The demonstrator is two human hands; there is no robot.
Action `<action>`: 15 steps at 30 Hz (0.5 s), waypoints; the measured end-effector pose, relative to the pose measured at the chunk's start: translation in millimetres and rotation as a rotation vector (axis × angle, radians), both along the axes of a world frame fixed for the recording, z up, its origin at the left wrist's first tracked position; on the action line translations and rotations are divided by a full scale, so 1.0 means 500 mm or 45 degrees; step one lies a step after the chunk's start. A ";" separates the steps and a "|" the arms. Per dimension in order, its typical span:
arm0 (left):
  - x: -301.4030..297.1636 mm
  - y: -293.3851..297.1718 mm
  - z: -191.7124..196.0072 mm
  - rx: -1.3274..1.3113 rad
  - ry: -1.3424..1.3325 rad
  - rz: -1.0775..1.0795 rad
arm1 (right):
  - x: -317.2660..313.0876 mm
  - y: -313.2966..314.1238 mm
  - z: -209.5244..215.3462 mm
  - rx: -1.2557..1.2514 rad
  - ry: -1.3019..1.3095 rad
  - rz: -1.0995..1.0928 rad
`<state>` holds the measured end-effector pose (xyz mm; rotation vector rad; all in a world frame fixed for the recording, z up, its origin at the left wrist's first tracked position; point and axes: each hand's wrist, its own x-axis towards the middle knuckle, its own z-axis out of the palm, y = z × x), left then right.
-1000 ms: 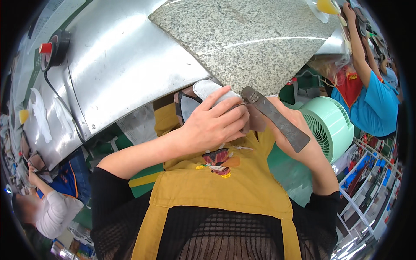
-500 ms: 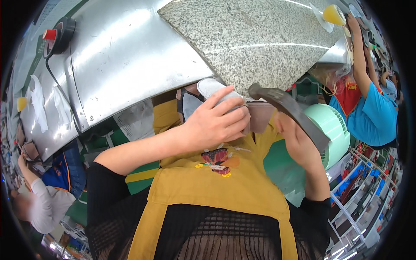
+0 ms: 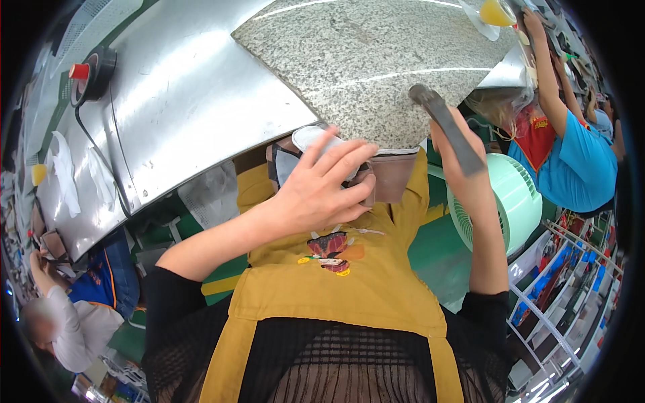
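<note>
My right hand (image 3: 465, 180) is closed round a hammer (image 3: 449, 124), raised over the near right part of a speckled stone slab (image 3: 376, 60). The hammer's dark, curved metal head tilts up to the left; its handle is hidden by my hand. Below, a mauve-brown leather piece (image 3: 395, 176) with pale grey lining and a white edge rests at the slab's near edge, above my lap. My left hand (image 3: 317, 187) grips it from the left, fingers fanned across its top and thumb bent at its near side. Much of the piece lies under that hand, so its full shape is hidden.
A shiny metal table (image 3: 201, 101) adjoins the slab, with a black round device (image 3: 102, 75) and cord at its left. A green fan (image 3: 514, 201) stands by my right forearm, near a wire rack (image 3: 537, 329). Co-workers sit at left (image 3: 84, 322) and right (image 3: 571, 168).
My right hand and the hammer have risen away from the leather piece, up over the slab. My left fingers have spread slightly, and more of the piece's brown side shows.
</note>
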<state>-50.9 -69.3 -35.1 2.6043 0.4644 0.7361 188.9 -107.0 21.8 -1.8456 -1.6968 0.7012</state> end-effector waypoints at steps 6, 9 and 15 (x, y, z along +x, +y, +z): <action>-0.010 -0.007 0.021 -0.038 0.174 0.006 | 0.034 0.055 -0.035 0.143 -0.440 -0.084; -0.013 0.002 0.015 -0.038 0.168 -0.039 | 0.023 0.021 -0.050 0.492 -0.681 0.031; -0.017 0.013 0.003 0.007 0.084 -0.112 | -0.038 -0.076 -0.057 0.315 -0.447 0.250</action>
